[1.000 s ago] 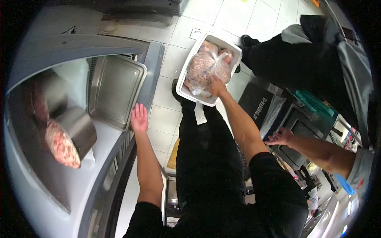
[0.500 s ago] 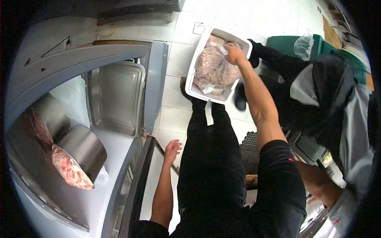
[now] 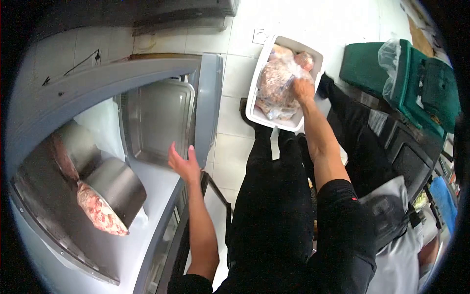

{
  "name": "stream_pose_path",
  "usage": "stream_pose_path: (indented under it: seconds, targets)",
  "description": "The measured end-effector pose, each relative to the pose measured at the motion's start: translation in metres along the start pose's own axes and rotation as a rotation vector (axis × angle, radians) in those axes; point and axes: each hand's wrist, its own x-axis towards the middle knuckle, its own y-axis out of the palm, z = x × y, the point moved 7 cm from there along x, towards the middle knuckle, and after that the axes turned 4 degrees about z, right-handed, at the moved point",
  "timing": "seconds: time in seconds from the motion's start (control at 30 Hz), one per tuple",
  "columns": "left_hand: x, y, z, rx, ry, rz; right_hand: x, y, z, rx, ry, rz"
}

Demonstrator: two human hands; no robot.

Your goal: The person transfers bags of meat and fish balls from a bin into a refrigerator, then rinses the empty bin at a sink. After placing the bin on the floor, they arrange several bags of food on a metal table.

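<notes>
A white plastic tub [image 3: 251,93] sits on the floor in front of my feet. Inside it lies a clear bag of meat [image 3: 276,81], pale pink and minced-looking, with more wrapped pieces around it. My right hand [image 3: 303,90] is closed on the plastic at the bag's right side; the fingertips are partly hidden. Empty and with fingers apart, my left hand [image 3: 185,164] is held near the open grey freezer, before its metal tray [image 3: 161,117]. Two steel pots [image 3: 115,188] lie tipped on their sides in the freezer, with meat showing at their mouths.
The freezer's grey door edge [image 3: 208,98] stands to the left of the tub. A co-worker in dark clothes and a grey apron [image 3: 391,255] is close on my right. Green bins [image 3: 364,66] stand at the upper right. White floor tiles [image 3: 230,152] show between freezer and tub.
My left hand has risen toward the freezer and spread its fingers. My right hand stays at the bag, now lower on it. The co-worker has shifted down the view, exposing more of the green bins.
</notes>
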Motion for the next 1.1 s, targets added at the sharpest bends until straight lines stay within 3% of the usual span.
stream_pose_path:
  seconds: [0.03, 0.07, 0.13, 0.17, 0.2, 0.27, 0.3, 0.4, 0.53, 0.6, 0.73, 0.8, 0.83, 0.9, 0.97, 1.1]
  targets:
    - [0.008, 0.004, 0.007, 0.070, -0.023, 0.092, -0.009, -0.029, 0.012, 0.052, -0.169, -0.084]
    - [0.010, 0.008, 0.020, 0.074, -0.016, 0.106, -0.017, -0.065, 0.027, -0.091, -0.256, -0.403]
    - [0.017, 0.046, 0.040, 0.055, 0.024, 0.364, 0.009, -0.078, 0.044, 0.038, -0.324, -0.163]
    - [0.022, 0.048, 0.041, 0.082, 0.013, 0.337, 0.015, -0.074, 0.052, 0.019, -0.364, 0.018]
    - [0.025, 0.053, 0.042, 0.084, 0.023, 0.353, 0.017, -0.064, 0.052, 0.022, -0.348, 0.027]
    - [0.034, 0.049, 0.038, 0.053, 0.129, 0.210, 0.019, -0.029, 0.040, 0.015, -0.165, 0.200]
    - [0.040, 0.049, 0.038, 0.036, 0.126, 0.198, 0.022, -0.026, 0.044, -0.014, -0.178, 0.079]
    - [0.055, 0.051, 0.043, 0.016, 0.068, 0.244, 0.018, -0.021, 0.031, 0.218, -0.143, 0.040]
    - [0.050, 0.055, 0.060, -0.043, -0.125, 0.381, -0.001, -0.016, 0.028, 0.228, -0.221, 0.057]
    - [0.039, 0.045, 0.062, -0.116, 0.003, 0.221, -0.020, -0.030, 0.034, 0.074, -0.318, 0.128]
    - [-0.004, 0.013, 0.031, -0.060, -0.022, 0.107, -0.046, -0.029, 0.040, 0.064, -0.326, 0.143]
    - [-0.030, 0.016, 0.025, -0.210, -0.097, 0.231, -0.059, -0.024, 0.040, -0.029, -0.397, 0.279]
    - [-0.040, 0.014, 0.017, -0.223, -0.103, 0.213, -0.067, -0.032, 0.038, -0.107, -0.387, 0.229]
    - [-0.071, 0.023, 0.007, -0.334, -0.190, 0.415, -0.075, -0.038, 0.035, -0.164, -0.430, 0.164]
    - [-0.096, 0.023, -0.015, -0.202, 0.088, 0.365, -0.068, -0.033, 0.037, -0.205, -0.460, 0.130]
    - [-0.151, 0.026, -0.041, -0.244, 0.063, 0.476, -0.088, -0.015, 0.026, 0.024, -0.518, 0.210]
